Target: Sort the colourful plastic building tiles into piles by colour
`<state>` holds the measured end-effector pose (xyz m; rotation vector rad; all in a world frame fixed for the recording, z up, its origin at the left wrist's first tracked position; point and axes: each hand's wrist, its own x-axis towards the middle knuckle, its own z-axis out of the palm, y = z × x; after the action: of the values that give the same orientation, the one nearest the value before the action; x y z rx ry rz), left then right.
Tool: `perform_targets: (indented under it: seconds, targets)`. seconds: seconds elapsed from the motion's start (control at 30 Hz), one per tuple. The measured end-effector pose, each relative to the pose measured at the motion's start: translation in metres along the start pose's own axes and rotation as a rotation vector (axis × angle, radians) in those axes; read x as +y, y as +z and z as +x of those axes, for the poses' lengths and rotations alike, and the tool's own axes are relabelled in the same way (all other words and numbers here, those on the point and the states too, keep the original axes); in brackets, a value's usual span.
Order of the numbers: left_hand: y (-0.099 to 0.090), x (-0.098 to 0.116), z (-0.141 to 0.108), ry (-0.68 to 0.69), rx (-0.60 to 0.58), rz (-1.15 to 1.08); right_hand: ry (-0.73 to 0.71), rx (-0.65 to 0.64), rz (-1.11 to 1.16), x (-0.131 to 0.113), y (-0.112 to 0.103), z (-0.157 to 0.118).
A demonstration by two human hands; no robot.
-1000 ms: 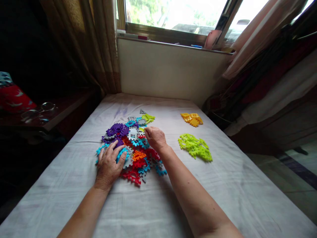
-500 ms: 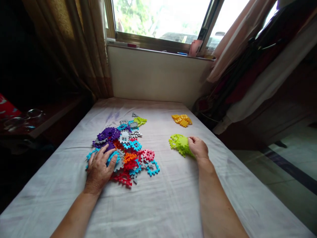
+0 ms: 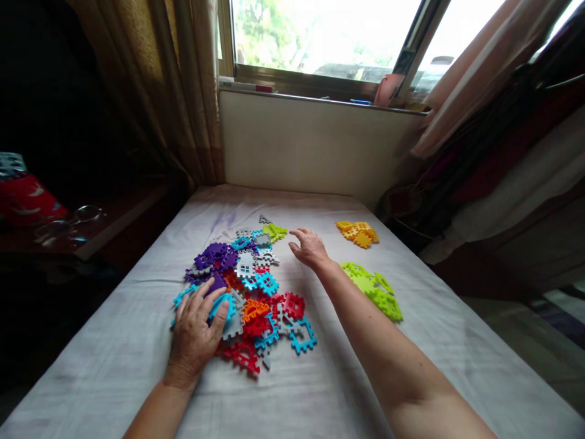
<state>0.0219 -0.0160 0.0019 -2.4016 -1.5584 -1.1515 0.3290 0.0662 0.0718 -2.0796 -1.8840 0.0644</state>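
Mixed pile of flat plastic pieces with toothed edges, in red, orange, purple, blue, grey and white (image 3: 256, 310): lies left of centre on the pale, creased cloth (image 3: 292, 396). Purple pieces (image 3: 214, 257) sit along its left side; a small bunch of yellow-green toothed pieces (image 3: 275, 232) lies at its far end, with a grey triangular piece (image 3: 265, 219) just beyond.

My left hand (image 3: 196, 332) rests on the near left of the pile, fingers slightly spread, touching a bright blue rounded piece (image 3: 223, 306). My right hand (image 3: 309, 247) is just right of the yellow-green bunch, apart from it, thumb and fingers parted.

To the right, two separate heaps: a yellow-green plastic heap (image 3: 372, 291), partly behind my right forearm, and a smaller orange-yellow plastic heap (image 3: 358, 233) farther back.

Surroundings: clear-lensed glasses (image 3: 86, 213) on a dark brown surface at left; brown-gold curtain (image 3: 150, 79) behind; pink cup (image 3: 388, 89) on the window ledge.
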Motion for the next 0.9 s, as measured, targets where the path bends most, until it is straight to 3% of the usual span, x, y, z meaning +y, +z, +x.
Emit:
perform_targets:
  seconds: [0.23, 0.4, 0.5, 0.63, 0.8, 0.9]
  targets:
    - [-0.001, 0.003, -0.005, 0.018, -0.021, 0.038, -0.028, -0.278, -0.04, -0.045, 0.036, 0.091]
    - [-0.002, 0.006, -0.005, -0.01, -0.056, 0.037, -0.034, -0.361, -0.044, -0.042, 0.048, 0.102]
    - [-0.001, 0.007, -0.004, -0.025, -0.054, 0.023, 0.001, -0.349, -0.054, -0.025, 0.039, 0.081]
    - [0.001, 0.006, -0.002, -0.052, -0.067, 0.003, 0.038, -0.319, -0.048, -0.001, 0.026, 0.028]
    - [0.001, 0.006, 0.002, -0.069, -0.054, -0.016, -0.104, -0.15, 0.242, 0.012, 0.032, -0.053]
    - [0.0, 0.007, 0.004, -0.066, -0.04, -0.025, -0.074, -0.035, 0.367, 0.015, 0.035, -0.088]
